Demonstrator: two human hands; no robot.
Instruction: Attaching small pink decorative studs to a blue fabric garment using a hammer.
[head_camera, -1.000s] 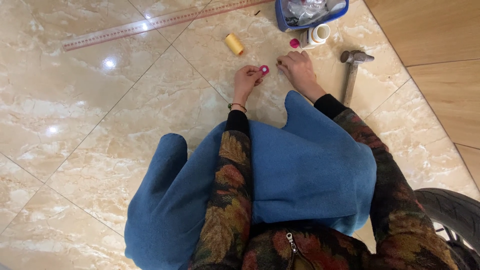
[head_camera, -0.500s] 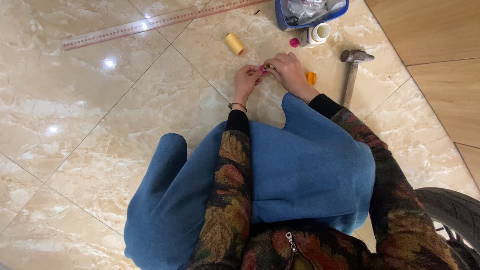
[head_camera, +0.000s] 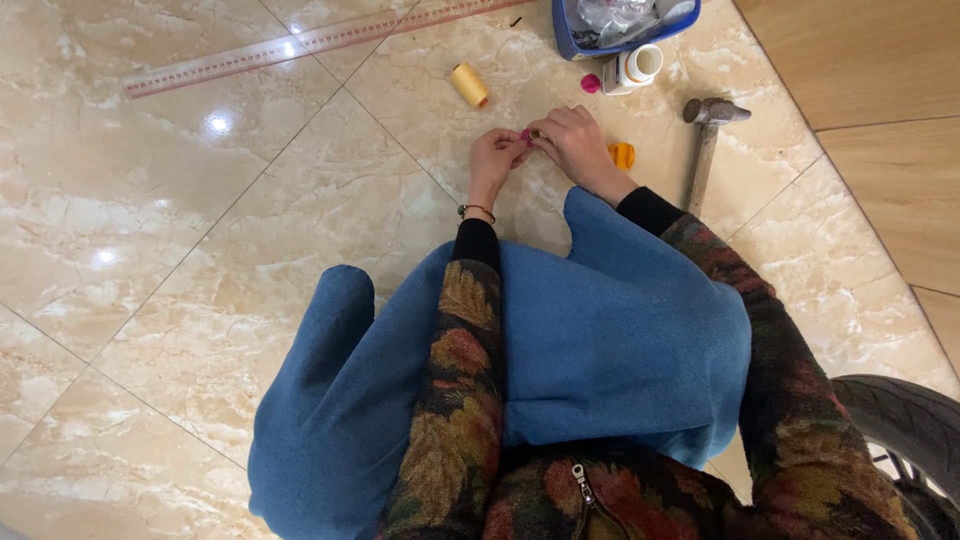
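Both hands pinched together over floor tiles, left hand (head_camera: 495, 153) and right hand (head_camera: 573, 140) gripping small pink item (head_camera: 525, 134) above blue fabric (head_camera: 620, 340); likely fine-handling step, next needing steady fingertip control.

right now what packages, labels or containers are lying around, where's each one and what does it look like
White jar: lies on its side on the tiled floor just below the blue tray, open mouth to the right, pale label around it.
Blue tray: at the top edge, rectangular, holds crinkled clear plastic bags.
No signs or screens.
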